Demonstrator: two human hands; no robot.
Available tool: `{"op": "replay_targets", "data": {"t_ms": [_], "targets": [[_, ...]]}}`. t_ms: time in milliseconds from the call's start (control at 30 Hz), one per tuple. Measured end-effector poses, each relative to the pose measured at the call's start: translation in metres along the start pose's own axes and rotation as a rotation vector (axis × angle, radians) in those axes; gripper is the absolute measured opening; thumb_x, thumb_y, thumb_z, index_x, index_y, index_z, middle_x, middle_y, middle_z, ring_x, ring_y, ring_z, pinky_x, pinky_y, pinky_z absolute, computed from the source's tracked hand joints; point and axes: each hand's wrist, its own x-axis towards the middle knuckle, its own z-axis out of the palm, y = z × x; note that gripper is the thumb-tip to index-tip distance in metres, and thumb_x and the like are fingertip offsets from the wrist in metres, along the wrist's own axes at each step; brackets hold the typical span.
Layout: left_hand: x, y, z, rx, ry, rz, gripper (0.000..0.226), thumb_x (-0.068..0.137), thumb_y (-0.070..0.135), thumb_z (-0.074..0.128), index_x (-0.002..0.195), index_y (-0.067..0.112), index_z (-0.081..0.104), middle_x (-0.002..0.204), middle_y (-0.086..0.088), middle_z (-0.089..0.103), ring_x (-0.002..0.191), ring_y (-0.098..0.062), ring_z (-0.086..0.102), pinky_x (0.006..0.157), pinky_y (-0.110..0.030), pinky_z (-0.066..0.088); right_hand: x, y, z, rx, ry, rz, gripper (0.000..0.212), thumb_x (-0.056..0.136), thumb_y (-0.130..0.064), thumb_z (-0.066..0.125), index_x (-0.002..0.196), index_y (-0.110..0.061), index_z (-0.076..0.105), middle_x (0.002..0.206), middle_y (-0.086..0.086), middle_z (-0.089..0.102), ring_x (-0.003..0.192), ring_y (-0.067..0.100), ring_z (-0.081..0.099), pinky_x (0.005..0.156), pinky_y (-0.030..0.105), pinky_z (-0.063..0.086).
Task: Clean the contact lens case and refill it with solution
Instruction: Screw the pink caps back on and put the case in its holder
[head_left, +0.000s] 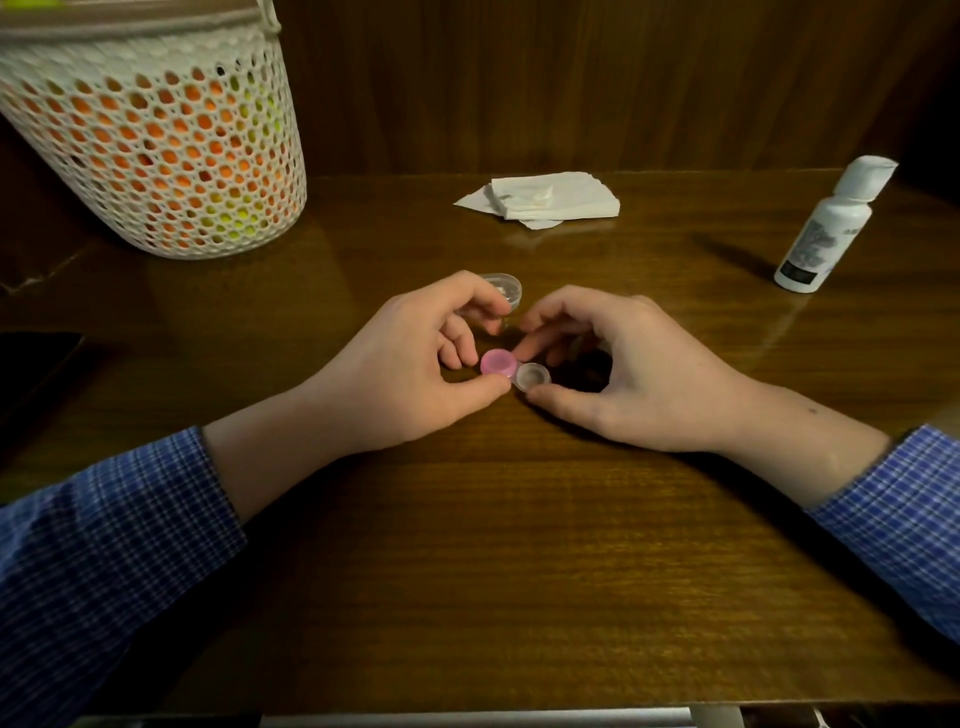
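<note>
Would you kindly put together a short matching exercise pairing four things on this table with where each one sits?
Things:
1. mesh basket
2. solution bottle
3. folded tissue
4. contact lens case

Places:
A. far edge of the table, near the middle
B. between the fingertips of both hands
C. far left corner
D. far right side, standing upright

Pairs: 1-C, 2-D, 3-A, 4-B

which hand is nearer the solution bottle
Right. The right hand is at the lens case, left of the solution bottle; the left hand is farther left.
</note>
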Motion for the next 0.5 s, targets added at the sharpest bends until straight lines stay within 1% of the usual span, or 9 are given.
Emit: {"op": "replay_targets", "data": {"t_ms": [33, 100, 167, 267, 333, 400, 500], "targets": [[0.0, 0.0, 0.0, -0.009, -0.007, 0.001, 0.056, 0.083, 0.027, 0.084, 0.133, 0.026, 0.059, 0.11, 0.014, 0.067, 0.089, -0.009, 0.067, 0.076, -0.027, 0.06, 0.0, 0.0, 0.0, 0.006, 0.002, -0.001, 0.048, 0.086, -0.029, 0.081, 0.129, -0.023, 0.061, 0.11, -0.016, 0.072, 0.103, -0.008, 0.067, 0.089, 0.011, 0.053], [0.0, -0.001, 0.0, -0.03, -0.015, -0.001, 0.055, 0.083, 0.024, 0.084, 0.133, 0.025, 0.06, 0.11, 0.014, 0.069, 0.09, -0.009, 0.068, 0.076, -0.025, 0.06, 0.0, 0.0, -0.005, -0.008, 0.022, 0.0, 0.047, 0.086, -0.033, 0.079, 0.129, -0.024, 0.061, 0.112, -0.017, 0.071, 0.103, -0.007, 0.066, 0.088, 0.011, 0.053], [0.0, -0.001, 0.0, -0.049, -0.023, -0.005, 0.055, 0.084, 0.022, 0.084, 0.132, 0.025, 0.06, 0.111, 0.015, 0.07, 0.092, -0.01, 0.069, 0.076, -0.022, 0.059, 0.002, 0.003, -0.017, -0.018, 0.091, 0.016, 0.044, 0.084, -0.033, 0.075, 0.125, -0.025, 0.062, 0.111, -0.017, 0.07, 0.1, -0.003, 0.065, 0.083, 0.012, 0.053], [0.0, -0.002, 0.001, -0.064, -0.031, 0.002, 0.052, 0.085, 0.019, 0.083, 0.131, 0.023, 0.061, 0.109, 0.013, 0.072, 0.094, -0.011, 0.07, 0.077, -0.021, 0.059, 0.006, 0.02, -0.04, -0.023, 0.257, 0.124, 0.034, 0.085, -0.013, 0.074, 0.115, -0.025, 0.065, 0.107, -0.014, 0.068, 0.09, 0.004, 0.065, 0.071, 0.02, 0.056], [0.0, -0.002, 0.001, -0.075, -0.029, 0.009, 0.051, 0.085, 0.019, 0.083, 0.131, 0.022, 0.062, 0.106, 0.012, 0.073, 0.093, -0.011, 0.071, 0.077, -0.022, 0.059, 0.007, 0.033, -0.052, -0.03, 0.279, 0.237, 0.033, 0.084, -0.01, 0.075, 0.109, -0.028, 0.064, 0.105, -0.012, 0.067, 0.087, 0.004, 0.066, 0.061, 0.016, 0.054], [0.0, -0.002, 0.001, -0.078, -0.023, 0.015, 0.05, 0.085, 0.018, 0.083, 0.131, 0.021, 0.062, 0.102, 0.01, 0.074, 0.091, -0.011, 0.07, 0.076, -0.021, 0.058, 0.008, 0.044, -0.058, -0.067, 0.24, 0.308, 0.028, 0.084, -0.019, 0.078, 0.106, -0.03, 0.064, 0.103, -0.012, 0.067, 0.082, 0.007, 0.068, 0.057, 0.015, 0.052], [-0.001, -0.002, 0.002, -0.072, -0.018, 0.016, 0.049, 0.085, 0.018, 0.083, 0.13, 0.022, 0.062, 0.099, 0.009, 0.072, 0.089, -0.009, 0.069, 0.076, -0.018, 0.056, 0.009, 0.048, -0.057, -0.149, 0.125, 0.36, 0.032, 0.085, -0.04, 0.079, 0.111, -0.034, 0.062, 0.104, -0.015, 0.065, 0.083, 0.008, 0.066, 0.063, 0.021, 0.048]]}}
